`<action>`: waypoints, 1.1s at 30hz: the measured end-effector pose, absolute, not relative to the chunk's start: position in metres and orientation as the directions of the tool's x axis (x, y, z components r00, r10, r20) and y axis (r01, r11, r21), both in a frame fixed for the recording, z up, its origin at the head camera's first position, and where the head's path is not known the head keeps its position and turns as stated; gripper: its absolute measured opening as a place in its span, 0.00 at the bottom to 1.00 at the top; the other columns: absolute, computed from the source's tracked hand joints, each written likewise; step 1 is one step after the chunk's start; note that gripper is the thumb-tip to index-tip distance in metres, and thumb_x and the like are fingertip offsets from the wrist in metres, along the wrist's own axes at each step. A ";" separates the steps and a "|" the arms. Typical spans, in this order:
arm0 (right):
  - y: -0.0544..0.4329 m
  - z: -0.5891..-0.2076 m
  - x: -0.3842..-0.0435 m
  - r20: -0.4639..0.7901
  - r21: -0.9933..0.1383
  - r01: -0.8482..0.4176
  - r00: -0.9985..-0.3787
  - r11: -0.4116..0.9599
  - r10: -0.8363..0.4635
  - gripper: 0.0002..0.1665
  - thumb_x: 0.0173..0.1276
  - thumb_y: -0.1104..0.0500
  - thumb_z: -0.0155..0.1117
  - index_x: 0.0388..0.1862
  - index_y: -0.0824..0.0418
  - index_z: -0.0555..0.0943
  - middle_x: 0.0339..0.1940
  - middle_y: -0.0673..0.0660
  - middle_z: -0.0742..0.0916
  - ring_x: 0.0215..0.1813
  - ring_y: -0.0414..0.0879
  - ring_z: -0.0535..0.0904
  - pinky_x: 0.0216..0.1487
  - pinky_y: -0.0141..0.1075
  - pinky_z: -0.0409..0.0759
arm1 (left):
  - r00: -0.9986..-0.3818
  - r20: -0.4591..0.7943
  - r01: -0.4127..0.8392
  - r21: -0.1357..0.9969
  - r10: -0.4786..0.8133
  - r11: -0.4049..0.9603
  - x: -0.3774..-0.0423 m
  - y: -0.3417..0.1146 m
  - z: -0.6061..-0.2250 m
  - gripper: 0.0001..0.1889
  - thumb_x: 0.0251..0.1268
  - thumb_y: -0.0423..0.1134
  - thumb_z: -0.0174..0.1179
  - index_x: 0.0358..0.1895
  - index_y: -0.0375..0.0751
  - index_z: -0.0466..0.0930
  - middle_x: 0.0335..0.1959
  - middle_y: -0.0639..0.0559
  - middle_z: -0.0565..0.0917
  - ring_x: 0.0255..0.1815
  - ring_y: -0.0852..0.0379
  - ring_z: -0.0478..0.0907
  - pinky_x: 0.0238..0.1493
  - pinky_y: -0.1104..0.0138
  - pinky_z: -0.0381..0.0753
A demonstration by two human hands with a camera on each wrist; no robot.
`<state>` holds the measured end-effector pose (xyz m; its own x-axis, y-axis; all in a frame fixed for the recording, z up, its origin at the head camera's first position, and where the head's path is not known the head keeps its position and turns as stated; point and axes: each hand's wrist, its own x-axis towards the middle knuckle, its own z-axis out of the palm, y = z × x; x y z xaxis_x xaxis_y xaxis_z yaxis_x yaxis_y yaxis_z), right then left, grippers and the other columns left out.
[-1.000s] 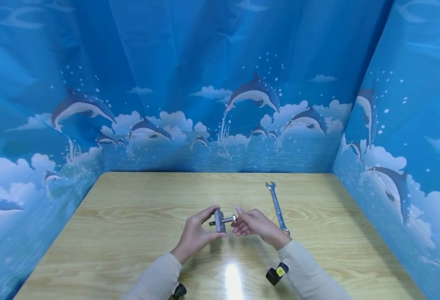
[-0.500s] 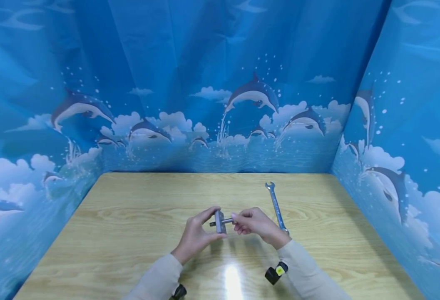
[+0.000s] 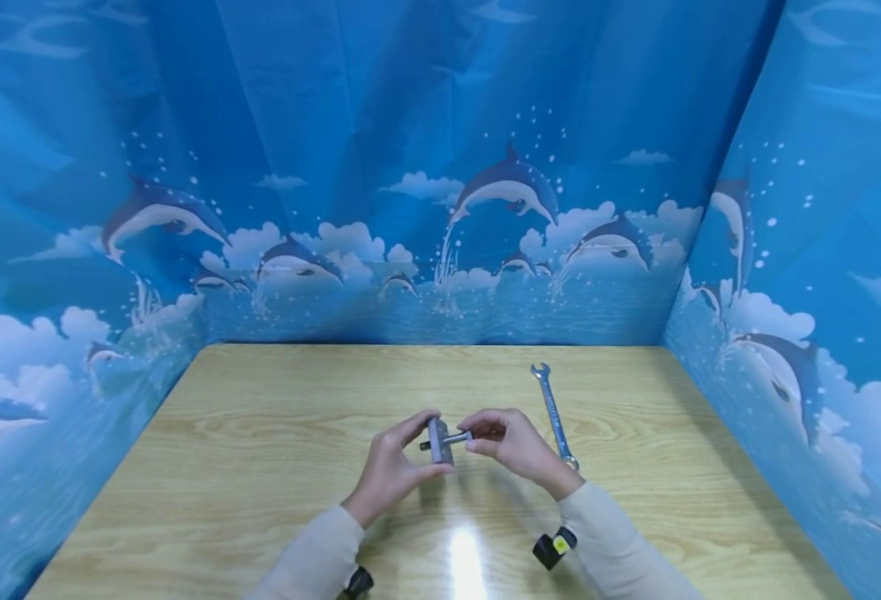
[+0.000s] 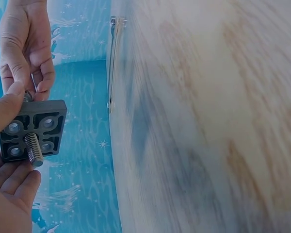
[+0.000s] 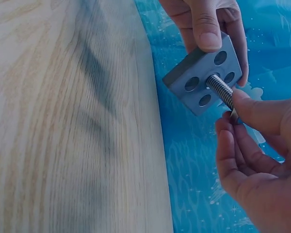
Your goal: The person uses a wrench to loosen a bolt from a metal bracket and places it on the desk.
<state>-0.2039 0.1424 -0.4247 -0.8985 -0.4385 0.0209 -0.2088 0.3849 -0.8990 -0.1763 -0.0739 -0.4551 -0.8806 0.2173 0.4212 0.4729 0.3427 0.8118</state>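
A grey square plate (image 3: 441,443) with holes near its corners is held above the table by my left hand (image 3: 391,468), thumb and fingers at opposite edges. A threaded bolt (image 5: 220,89) runs through its centre. In the left wrist view the bolt's free end sticks out of the plate's ribbed side (image 4: 56,127). My right hand (image 3: 518,448) pinches the bolt's head end between thumb and fingers, and they mostly cover the head. In the right wrist view, bare thread shows between the plate and my right fingertips (image 5: 240,99).
A combination wrench (image 3: 553,408) lies on the wooden table (image 3: 260,492), just beyond my right hand, open end pointing away. Blue dolphin-print curtains (image 3: 380,167) stand behind the table and along both sides. A bright light reflection shows on the near part of the tabletop.
My right hand has come from just beside the bolt head onto it, and its fingers have shifted round the head. Left hand, plate and wrench stay nearly in place.
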 end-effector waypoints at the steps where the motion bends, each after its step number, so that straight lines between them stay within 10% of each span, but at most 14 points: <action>1: 0.142 -0.425 -0.204 0.021 -0.899 -0.210 -0.899 0.386 -0.438 0.15 0.64 0.61 0.67 0.50 0.62 0.82 0.43 0.56 0.86 0.45 0.47 0.82 0.47 0.32 0.84 | -0.882 0.420 0.471 0.813 0.215 0.342 -0.176 -0.074 -0.455 0.40 0.38 0.38 0.78 0.62 0.41 0.73 0.61 0.43 0.77 0.62 0.50 0.75 0.62 0.64 0.75; 8: 0.142 -0.427 -0.206 -0.139 -0.934 -0.033 -0.884 0.357 -0.447 0.31 0.72 0.44 0.54 0.55 0.70 0.78 0.45 0.61 0.86 0.45 0.50 0.84 0.52 0.42 0.85 | -0.877 0.429 0.480 0.802 0.216 0.356 -0.177 -0.074 -0.456 0.40 0.37 0.38 0.78 0.61 0.40 0.74 0.60 0.42 0.78 0.61 0.51 0.76 0.61 0.66 0.76; 15: 0.143 -0.433 -0.206 -0.275 -0.946 0.143 -0.829 0.291 -0.486 0.41 0.73 0.35 0.45 0.39 0.75 0.81 0.28 0.58 0.87 0.29 0.44 0.84 0.40 0.42 0.88 | -0.871 0.435 0.491 0.788 0.228 0.371 -0.176 -0.074 -0.456 0.40 0.36 0.33 0.78 0.61 0.39 0.74 0.59 0.40 0.78 0.61 0.49 0.75 0.62 0.64 0.76; 33: 0.143 -0.427 -0.206 -0.120 -0.949 -0.025 -0.893 0.315 -0.433 0.19 0.62 0.63 0.68 0.52 0.67 0.79 0.45 0.58 0.84 0.45 0.48 0.82 0.51 0.39 0.85 | -0.870 0.437 0.493 0.784 0.230 0.377 -0.176 -0.075 -0.458 0.39 0.37 0.35 0.78 0.61 0.41 0.75 0.60 0.45 0.78 0.61 0.51 0.76 0.61 0.64 0.77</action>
